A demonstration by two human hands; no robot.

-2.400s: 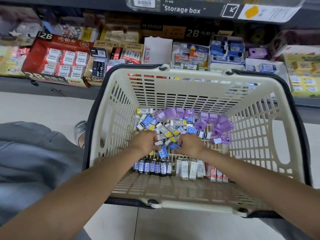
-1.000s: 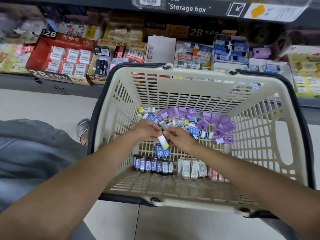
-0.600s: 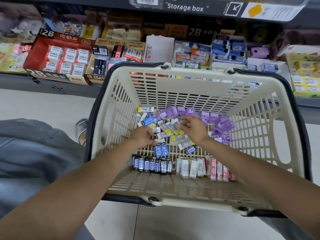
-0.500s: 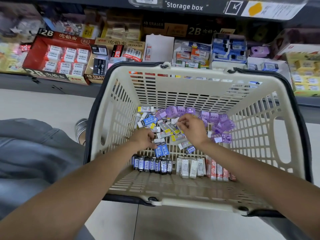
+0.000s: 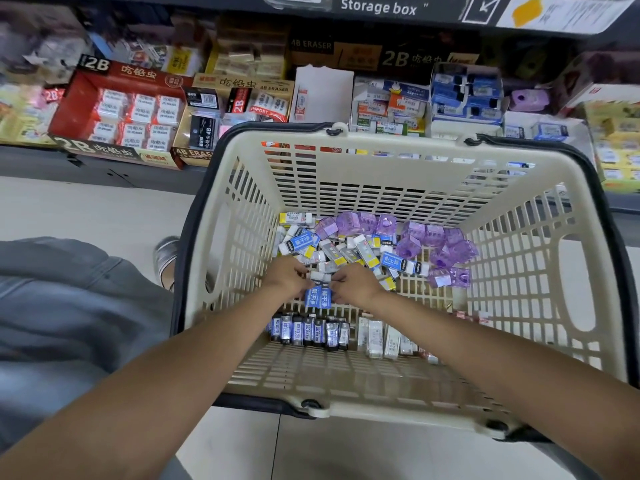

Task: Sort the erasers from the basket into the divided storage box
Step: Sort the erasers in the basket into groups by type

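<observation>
Cream slotted basket [image 5: 391, 157] with dark handles folded down on the rim, sitting in front of me. Loose pile of blue/yellow-sleeved white erasers [image 5: 332, 249] at the far floor, purple translucent erasers [image 5: 434, 247] heaped to their right. Near wall: row of dark-sleeved erasers [image 5: 310, 330] standing side by side, then a white-sleeved row [image 5: 382, 337] to their right. Two blue-sleeved erasers [image 5: 319, 295] upright together mid-floor, between my left hand [image 5: 285, 277] and right hand [image 5: 356, 284], fingers touching them.
</observation>
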